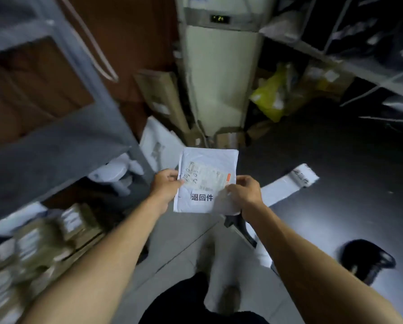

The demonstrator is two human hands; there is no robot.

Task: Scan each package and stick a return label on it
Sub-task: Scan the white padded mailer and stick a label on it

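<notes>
head | white package (pixel 207 176) held in the air above the floor (pixel 186 244), between both hands | left hand (pixel 165 185) grips its left edge | right hand (pixel 243 191) pinches its right edge beside the return label (pixel 201 197) stuck low on the front

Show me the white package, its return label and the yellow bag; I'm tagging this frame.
white package (pixel 215 157), head view, upper bare face.
return label (pixel 202 197), head view, printed characters.
yellow bag (pixel 269 94), head view, middle of its crumpled side.
</notes>
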